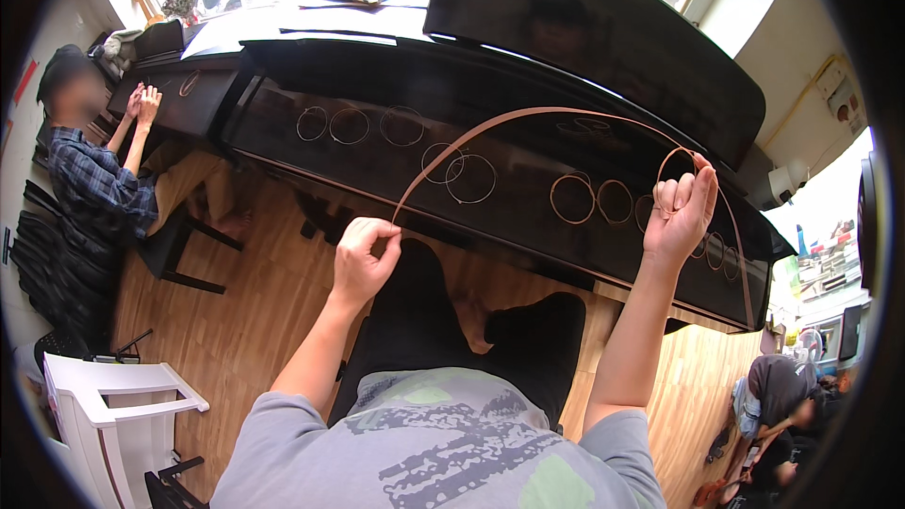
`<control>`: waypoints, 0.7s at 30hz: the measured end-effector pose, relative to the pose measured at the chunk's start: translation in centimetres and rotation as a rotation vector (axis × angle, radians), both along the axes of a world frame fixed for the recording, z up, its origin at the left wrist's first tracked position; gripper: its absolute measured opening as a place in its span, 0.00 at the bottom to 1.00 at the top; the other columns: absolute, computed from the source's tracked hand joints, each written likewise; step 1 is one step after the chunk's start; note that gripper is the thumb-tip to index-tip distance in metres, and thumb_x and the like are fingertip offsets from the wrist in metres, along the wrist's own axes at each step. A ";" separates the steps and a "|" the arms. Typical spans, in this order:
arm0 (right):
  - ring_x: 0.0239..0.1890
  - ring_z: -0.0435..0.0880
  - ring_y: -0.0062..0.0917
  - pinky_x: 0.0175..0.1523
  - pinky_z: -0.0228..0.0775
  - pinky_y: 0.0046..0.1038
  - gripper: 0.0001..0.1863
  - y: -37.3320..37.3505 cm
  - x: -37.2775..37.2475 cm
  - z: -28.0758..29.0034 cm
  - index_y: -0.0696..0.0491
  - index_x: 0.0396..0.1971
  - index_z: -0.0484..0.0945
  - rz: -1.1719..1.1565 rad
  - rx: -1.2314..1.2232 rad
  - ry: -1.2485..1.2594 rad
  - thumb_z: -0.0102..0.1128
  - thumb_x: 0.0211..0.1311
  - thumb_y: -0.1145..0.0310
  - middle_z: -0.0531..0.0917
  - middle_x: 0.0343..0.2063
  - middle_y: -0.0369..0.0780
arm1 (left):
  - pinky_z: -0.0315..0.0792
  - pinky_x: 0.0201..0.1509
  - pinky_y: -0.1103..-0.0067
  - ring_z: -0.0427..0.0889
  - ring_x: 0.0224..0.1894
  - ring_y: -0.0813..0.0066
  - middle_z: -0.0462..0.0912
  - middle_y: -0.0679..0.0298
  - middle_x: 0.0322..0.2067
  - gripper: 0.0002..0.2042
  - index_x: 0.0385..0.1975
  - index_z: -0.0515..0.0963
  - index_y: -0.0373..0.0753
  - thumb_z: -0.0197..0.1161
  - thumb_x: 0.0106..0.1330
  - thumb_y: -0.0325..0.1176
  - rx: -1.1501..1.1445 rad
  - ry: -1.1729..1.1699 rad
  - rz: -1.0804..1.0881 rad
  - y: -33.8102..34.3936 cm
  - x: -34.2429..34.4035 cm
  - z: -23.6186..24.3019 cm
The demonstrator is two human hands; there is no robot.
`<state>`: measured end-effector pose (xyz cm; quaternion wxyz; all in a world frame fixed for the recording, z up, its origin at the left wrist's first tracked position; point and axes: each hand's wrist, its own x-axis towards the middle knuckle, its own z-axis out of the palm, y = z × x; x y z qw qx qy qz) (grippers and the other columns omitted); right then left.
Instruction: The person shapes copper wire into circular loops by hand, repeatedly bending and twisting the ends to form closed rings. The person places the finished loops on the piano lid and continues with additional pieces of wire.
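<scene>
A long copper-coloured string bows upward in an arch between my hands, above a black piano. My left hand pinches its near end between thumb and fingertips, over the piano's front edge. Further right, my right hand is raised and closed around the string, with a loop of it showing by the fingers and a length trailing down beyond. On the piano lie several silver string coils to the left and several bronze coils to the right, partly behind my right hand.
At the left, a person sits at a black surface with both hands together near another coil. A white piece of furniture stands lower left. Another person sits lower right. A raised black panel rises behind the piano.
</scene>
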<state>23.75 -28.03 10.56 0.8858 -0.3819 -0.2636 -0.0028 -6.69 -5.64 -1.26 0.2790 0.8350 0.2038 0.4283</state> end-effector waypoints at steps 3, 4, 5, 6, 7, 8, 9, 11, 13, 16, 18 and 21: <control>0.11 0.50 0.10 0.22 0.46 0.18 0.16 0.8 -1.7 1.0 0.53 0.44 0.76 0.118 0.060 0.028 0.47 0.71 0.57 0.56 0.11 0.27 | 0.73 0.41 0.73 0.79 0.36 0.62 0.81 0.62 0.28 0.02 0.25 0.78 0.37 0.64 0.52 0.25 0.044 0.283 0.007 0.3 -3.1 -1.8; 0.11 0.50 0.10 0.22 0.47 0.18 0.16 0.9 -2.3 1.1 0.53 0.45 0.76 0.160 0.065 0.019 0.47 0.71 0.57 0.56 0.11 0.27 | 0.72 0.43 0.73 0.79 0.38 0.62 0.81 0.62 0.30 0.03 0.26 0.79 0.38 0.64 0.53 0.27 0.027 0.415 0.002 0.2 -4.0 -2.2; 0.11 0.50 0.11 0.22 0.47 0.18 0.16 1.1 -2.9 1.2 0.53 0.45 0.76 0.203 0.071 0.012 0.46 0.72 0.57 0.56 0.11 0.27 | 0.72 0.45 0.72 0.78 0.40 0.62 0.81 0.62 0.32 0.04 0.29 0.79 0.38 0.64 0.54 0.28 0.016 0.527 -0.035 0.1 -4.8 -2.3; 0.11 0.50 0.11 0.22 0.47 0.18 0.16 1.5 -3.5 1.2 0.53 0.45 0.76 0.251 0.081 0.004 0.46 0.72 0.57 0.56 0.11 0.27 | 0.71 0.47 0.72 0.78 0.42 0.62 0.81 0.63 0.34 0.06 0.31 0.80 0.39 0.64 0.54 0.28 0.007 0.639 -0.065 0.0 -5.6 -2.2; 0.11 0.53 0.11 0.20 0.47 0.18 0.15 2.0 -4.2 0.9 0.55 0.43 0.76 0.292 0.110 -0.031 0.47 0.72 0.59 0.58 0.11 0.28 | 0.70 0.49 0.71 0.77 0.44 0.63 0.81 0.63 0.35 0.07 0.34 0.80 0.40 0.64 0.55 0.29 -0.004 0.750 -0.093 -0.1 -6.1 -1.7; 0.10 0.53 0.11 0.20 0.47 0.17 0.15 2.4 -5.4 1.0 0.55 0.43 0.76 0.315 0.088 -0.071 0.47 0.72 0.59 0.58 0.11 0.28 | 0.69 0.50 0.71 0.77 0.45 0.62 0.80 0.62 0.37 0.09 0.37 0.79 0.40 0.63 0.56 0.30 0.006 0.722 -0.111 -0.4 -6.1 -1.1; 0.10 0.53 0.11 0.20 0.47 0.18 0.15 3.0 -6.4 0.7 0.55 0.42 0.76 0.340 0.067 -0.104 0.47 0.72 0.59 0.58 0.11 0.28 | 0.68 0.52 0.70 0.76 0.46 0.61 0.80 0.61 0.39 0.11 0.40 0.78 0.40 0.62 0.57 0.30 0.015 0.693 -0.116 -0.9 -6.3 0.2; 0.10 0.54 0.11 0.21 0.47 0.18 0.14 3.6 -8.7 0.2 0.55 0.41 0.76 0.396 0.036 -0.151 0.47 0.72 0.60 0.59 0.11 0.27 | 0.67 0.55 0.69 0.75 0.48 0.59 0.78 0.60 0.44 0.16 0.49 0.75 0.41 0.60 0.59 0.29 0.004 0.611 -0.144 -1.6 -5.6 3.3; 0.10 0.55 0.10 0.21 0.47 0.18 0.15 4.2 -11.0 -0.6 0.57 0.40 0.75 0.449 0.005 -0.198 0.49 0.71 0.60 0.60 0.10 0.27 | 0.66 0.57 0.71 0.76 0.49 0.63 0.78 0.59 0.44 0.16 0.49 0.75 0.36 0.59 0.63 0.33 -0.208 0.290 -0.232 -2.4 -3.9 6.4; 0.11 0.59 0.10 0.20 0.48 0.16 0.14 5.1 -13.8 -2.0 0.60 0.39 0.76 0.500 -0.033 -0.237 0.52 0.70 0.63 0.67 0.12 0.29 | 0.68 0.56 0.73 0.76 0.51 0.67 0.78 0.58 0.46 0.19 0.49 0.74 0.32 0.57 0.67 0.40 -0.446 -0.166 -0.571 -4.2 -1.4 8.6; 0.12 0.61 0.10 0.19 0.49 0.15 0.12 5.7 -14.7 -2.9 0.62 0.38 0.77 0.468 -0.062 -0.226 0.53 0.69 0.67 0.74 0.16 0.33 | 0.66 0.59 0.74 0.75 0.53 0.67 0.77 0.55 0.48 0.28 0.49 0.73 0.29 0.55 0.66 0.53 -0.778 -0.201 -0.812 -6.2 -0.4 9.2; 0.14 0.64 0.11 0.20 0.52 0.15 0.09 5.7 -15.0 -3.2 0.62 0.38 0.78 0.449 -0.101 -0.239 0.56 0.66 0.71 0.75 0.18 0.33 | 0.71 0.38 0.84 0.79 0.32 0.79 0.79 0.64 0.29 0.14 0.39 0.74 0.33 0.51 0.72 0.40 -0.943 -0.064 -0.857 -6.7 -0.3 8.4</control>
